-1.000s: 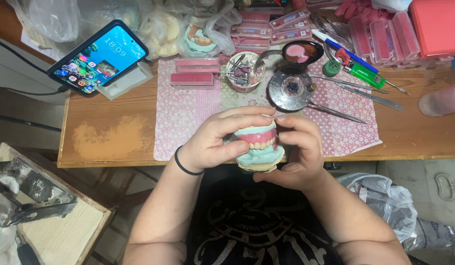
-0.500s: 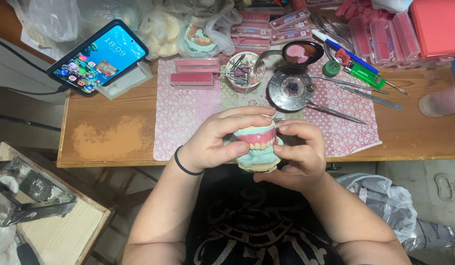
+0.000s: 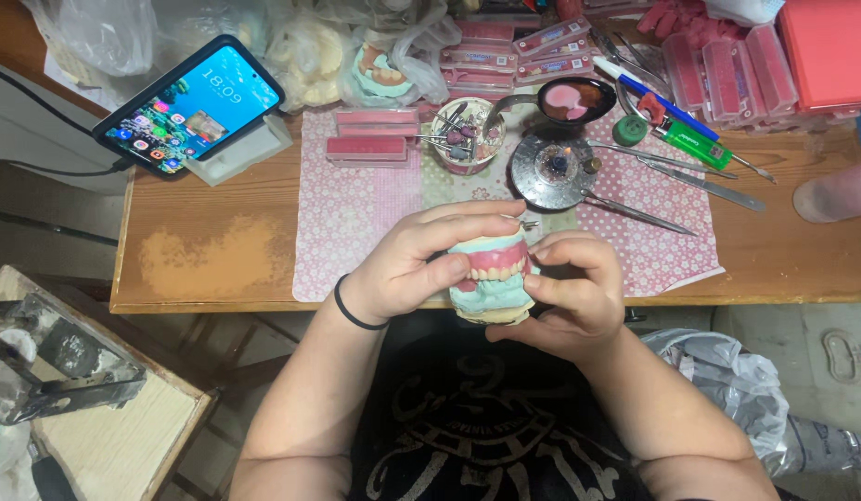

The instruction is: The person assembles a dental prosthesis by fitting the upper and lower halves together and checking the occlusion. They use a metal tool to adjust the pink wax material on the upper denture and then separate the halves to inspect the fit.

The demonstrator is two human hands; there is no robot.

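Clearly both hands share one load: a pale green plaster dental cast carrying a pink wax denture with a row of white teeth (image 3: 489,278), held in the air just past the near edge of the brown wooden table (image 3: 208,255), above the person's lap. The left hand (image 3: 421,260) curls its fingers over the top and left flank of the cast, thumb pressed to the front; the right hand (image 3: 574,297) wraps the right side with fingers closed, and a thin metal tool tip shows at its fingertips, though how it is pinched I cannot tell.

The main risk, as I judge it, is a drop: nothing lies under the cast but the lap and floor, and plaster would chip or the wax rim deform. Thumb pressure on the soft pink wax could shift a tooth. Just beyond the hands, on the pink patterned mat (image 3: 356,223), sits a small round metal burner (image 3: 553,171) with what looks like a flame; a sleeve or the wax drifting toward it could scorch or melt.
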